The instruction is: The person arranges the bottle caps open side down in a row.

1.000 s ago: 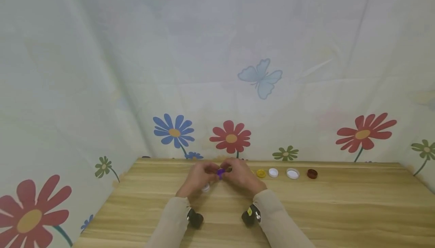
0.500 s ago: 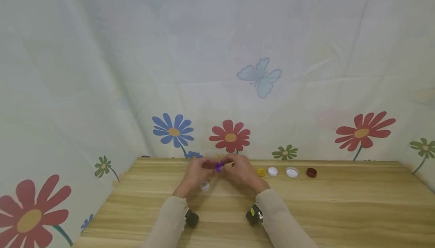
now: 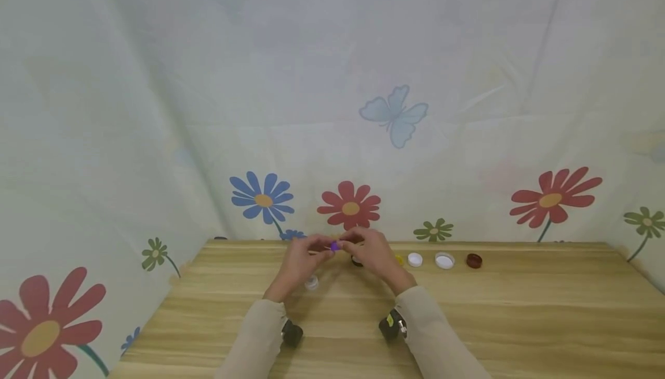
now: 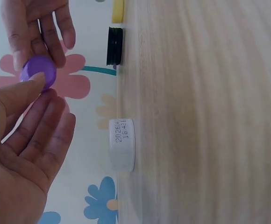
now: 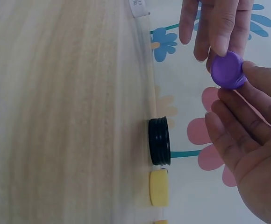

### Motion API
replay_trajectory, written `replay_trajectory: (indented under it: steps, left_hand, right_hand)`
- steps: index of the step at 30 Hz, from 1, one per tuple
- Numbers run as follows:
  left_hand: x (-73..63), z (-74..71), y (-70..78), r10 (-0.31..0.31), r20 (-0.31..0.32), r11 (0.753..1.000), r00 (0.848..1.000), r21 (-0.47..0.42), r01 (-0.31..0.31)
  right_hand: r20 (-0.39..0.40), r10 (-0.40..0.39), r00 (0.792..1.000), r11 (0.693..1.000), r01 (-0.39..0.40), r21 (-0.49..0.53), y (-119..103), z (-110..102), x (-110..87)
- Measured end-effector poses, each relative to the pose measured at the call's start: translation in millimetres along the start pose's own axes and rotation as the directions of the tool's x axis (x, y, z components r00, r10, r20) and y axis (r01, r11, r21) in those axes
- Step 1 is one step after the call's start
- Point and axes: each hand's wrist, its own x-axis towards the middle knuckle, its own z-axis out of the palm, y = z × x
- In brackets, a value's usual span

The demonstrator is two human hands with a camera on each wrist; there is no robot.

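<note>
While holding purple cap [image 3: 335, 246] up in left hand [image 3: 299, 263] and right hand [image 3: 374, 255], clamping thumb and fingertips of each on it. Hovering above wooden table [image 3: 337, 333], between white cap [image 4: 121, 145] and black cap [image 5: 159, 141], with yellow cap [image 5: 159, 187] just beside black one.

Wood-grain table [image 3: 519, 321] — on it white caps [image 3: 414, 259], black cap [image 5: 160, 141], yellow cap [image 5: 159, 188], dark-red cap [image 3: 474, 261].
</note>
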Motion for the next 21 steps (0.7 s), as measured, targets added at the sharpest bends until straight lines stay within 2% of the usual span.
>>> replay_trajectory:
  steps: [4,11,21]
  left_hand:
    - [0.7,0.6,0.4,-0.006,-0.004,1.0,1.0,0.009,0.006]
    - [0.5,0.2,5.4,-0.04,-0.015,0.999,0.999,-0.003,0.04]
    - [-0.4,-0.4,8.9,0.007,-0.043,1.0,0.999,-0.028,-0.009]
  right_hand:
    - [0.009,0.029,1.0,0.999,-0.029,0.014,-2.5,-1.3,-0.3]
    - [0.017,0.03,0.999,0.999,-0.03,0.03,-3.9,-3.2,-1.8]
    - [0.013,0.028,1.0,0.999,-0.028,0.035,-3.1,-1.5,-0.6]
